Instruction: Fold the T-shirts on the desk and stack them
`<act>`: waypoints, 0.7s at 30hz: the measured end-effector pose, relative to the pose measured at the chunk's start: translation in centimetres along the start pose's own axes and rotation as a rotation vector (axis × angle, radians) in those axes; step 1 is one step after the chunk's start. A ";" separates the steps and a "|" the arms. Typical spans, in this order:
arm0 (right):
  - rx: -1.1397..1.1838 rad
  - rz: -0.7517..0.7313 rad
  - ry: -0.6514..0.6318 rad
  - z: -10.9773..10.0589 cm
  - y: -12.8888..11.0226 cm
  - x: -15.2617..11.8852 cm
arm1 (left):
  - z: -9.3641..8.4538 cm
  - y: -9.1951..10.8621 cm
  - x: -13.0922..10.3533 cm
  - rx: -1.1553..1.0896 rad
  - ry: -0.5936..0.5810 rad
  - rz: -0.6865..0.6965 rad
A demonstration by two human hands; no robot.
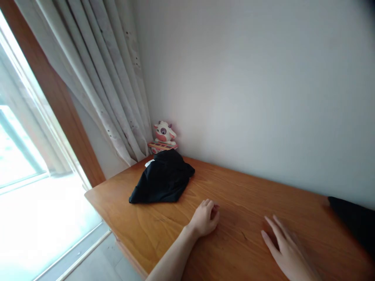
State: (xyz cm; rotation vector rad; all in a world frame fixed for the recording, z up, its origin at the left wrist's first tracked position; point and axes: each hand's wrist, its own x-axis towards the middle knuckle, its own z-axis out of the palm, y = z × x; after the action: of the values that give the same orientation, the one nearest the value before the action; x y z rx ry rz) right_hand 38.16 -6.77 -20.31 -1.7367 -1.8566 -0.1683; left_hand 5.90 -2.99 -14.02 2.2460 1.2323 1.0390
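Note:
My left hand [206, 218] rests on the wooden tabletop [234, 199] with its fingers curled in a loose fist. I see nothing held in it. Farther back and to its left lies a black cloth [164, 179], crumpled and not touched by either hand. On the right, my right hand [283, 244] is open over the table, fingers spread and slightly blurred, holding nothing. A small dark mark [243, 235] shows on the wood between the two hands.
A cow-shaped toy with a keyboard [164, 134] stands in the back corner, behind the cloth. Another black piece [356, 218] lies at the right edge of view. A curtain [96, 70] hangs at the left by a bright window [23, 156]; a grey wall [249, 86] backs the table.

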 end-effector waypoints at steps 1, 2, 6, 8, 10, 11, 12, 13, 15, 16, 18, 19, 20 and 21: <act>-0.025 -0.002 -0.013 0.8 -0.4 0.1 | 0.2 -0.1 -0.1 0.017 0.004 0.014; -0.045 -0.007 -0.026 1.4 -0.4 0.0 | 0.3 -0.3 0.0 0.027 0.022 0.024; -0.012 -0.121 -0.082 2.4 1.8 -0.3 | -2.1 -1.7 2.3 0.069 0.226 -0.129; 0.010 -0.091 -0.053 2.5 2.4 -0.2 | -5.3 -2.9 4.5 0.151 0.369 -0.304; 0.010 -0.007 0.004 2.4 2.0 0.0 | -9.6 -4.0 6.9 0.218 0.467 -0.392; 0.008 0.022 0.026 2.3 1.7 0.1 | -11.8 -4.5 8.0 0.254 0.512 -0.430; 0.006 0.038 0.043 2.2 1.3 0.3 | -13.9 -4.8 8.9 0.288 0.561 -0.471; 0.005 0.047 0.052 2.1 1.0 0.4 | -15.8 -5.1 9.7 0.319 0.612 -0.515; 0.015 0.058 0.049 1.9 0.5 0.5 | -18.8 -5.5 10.8 0.363 0.712 -0.604; 0.023 0.067 0.047 1.8 0.5 0.5 | -19.8 -5.7 11.1 0.371 0.746 -0.648; 0.039 0.084 0.046 1.8 0.7 0.6 | -20.9 -6.1 11.1 0.356 0.766 -0.729; 0.041 0.086 0.042 2.0 0.9 0.5 | -21.1 -6.4 10.9 0.337 0.760 -0.760; 0.041 0.088 0.042 2.2 1.2 0.5 | -21.1 -6.6 10.7 0.314 0.752 -0.778; 0.039 0.090 0.044 2.5 1.5 0.4 | -20.9 -6.8 10.6 0.290 0.749 -0.781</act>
State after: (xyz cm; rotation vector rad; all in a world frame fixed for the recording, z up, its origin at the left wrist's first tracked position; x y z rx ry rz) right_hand 38.77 -4.99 -22.58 -1.7720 -1.7355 -0.1323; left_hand -10.05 9.06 0.01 1.2597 2.4161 1.4387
